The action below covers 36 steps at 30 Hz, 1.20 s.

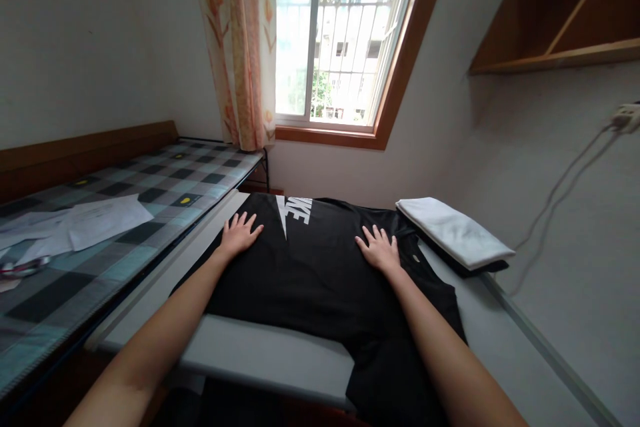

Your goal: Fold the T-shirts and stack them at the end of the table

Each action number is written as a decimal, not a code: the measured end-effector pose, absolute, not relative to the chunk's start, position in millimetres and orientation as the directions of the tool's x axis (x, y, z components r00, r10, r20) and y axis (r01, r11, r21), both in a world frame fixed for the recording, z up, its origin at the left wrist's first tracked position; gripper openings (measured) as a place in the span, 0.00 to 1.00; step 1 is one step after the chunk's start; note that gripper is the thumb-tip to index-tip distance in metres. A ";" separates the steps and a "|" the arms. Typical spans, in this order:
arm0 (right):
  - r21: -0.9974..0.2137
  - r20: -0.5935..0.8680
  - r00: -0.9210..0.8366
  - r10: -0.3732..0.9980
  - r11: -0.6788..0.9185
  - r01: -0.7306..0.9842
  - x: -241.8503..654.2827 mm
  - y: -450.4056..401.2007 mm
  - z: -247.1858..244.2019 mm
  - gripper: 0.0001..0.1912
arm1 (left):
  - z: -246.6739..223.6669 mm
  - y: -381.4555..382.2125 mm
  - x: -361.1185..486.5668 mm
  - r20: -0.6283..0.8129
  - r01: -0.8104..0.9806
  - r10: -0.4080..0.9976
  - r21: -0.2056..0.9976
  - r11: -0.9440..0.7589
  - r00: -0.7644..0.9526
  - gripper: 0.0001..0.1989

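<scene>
A black T-shirt (pixel 310 273) with a white logo print lies spread out over a grey-white table (pixel 270 347). Its neck end points right, and one sleeve hangs over the table's near edge. My left hand (pixel 240 235) rests flat on the shirt's left part, fingers spread, just left of the print. On the right part, near the collar, my right hand (pixel 381 249) also lies flat with its fingers apart. Neither hand grips the fabric. My right forearm crosses over the near shoulder of the shirt and hides some of it.
Folded white and black cloths (pixel 455 230) are stacked at the table's right back, by the wall. To the left stands a bed (pixel 200 170) with a checked cover and loose papers (pixel 105 220). Behind are a curtain (pixel 245 47) and a window. A power cord (pixel 560 180) hangs at right.
</scene>
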State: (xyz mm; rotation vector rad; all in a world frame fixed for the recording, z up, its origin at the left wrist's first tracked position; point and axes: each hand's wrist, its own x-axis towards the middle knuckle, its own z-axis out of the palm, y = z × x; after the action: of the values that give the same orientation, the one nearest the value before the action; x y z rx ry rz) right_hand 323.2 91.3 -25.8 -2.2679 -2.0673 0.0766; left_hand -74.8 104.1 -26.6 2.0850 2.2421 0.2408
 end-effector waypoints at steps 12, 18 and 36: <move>-0.121 0.108 0.038 0.993 -0.025 0.992 337.7 82.5 -29.7 0.29 | -15.2 97.8 -94.1 0.226 0.929 0.904 0.153 0.336 -0.364 0.26; -0.122 0.111 0.015 0.994 -0.001 0.992 341.0 79.5 -28.5 0.28 | -9.9 101.1 -112.0 0.148 0.882 0.883 0.241 0.405 -0.446 0.27; -0.161 0.106 0.022 0.994 -0.005 0.987 342.6 79.4 -29.3 0.27 | -4.7 94.8 -105.6 0.198 0.899 0.878 0.154 0.411 -0.436 0.23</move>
State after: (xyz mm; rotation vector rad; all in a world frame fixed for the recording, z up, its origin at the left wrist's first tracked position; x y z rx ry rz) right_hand 342.6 79.4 -29.3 -2.1007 -2.0721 0.0564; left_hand -105.6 94.8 -4.7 1.7106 2.7101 0.3840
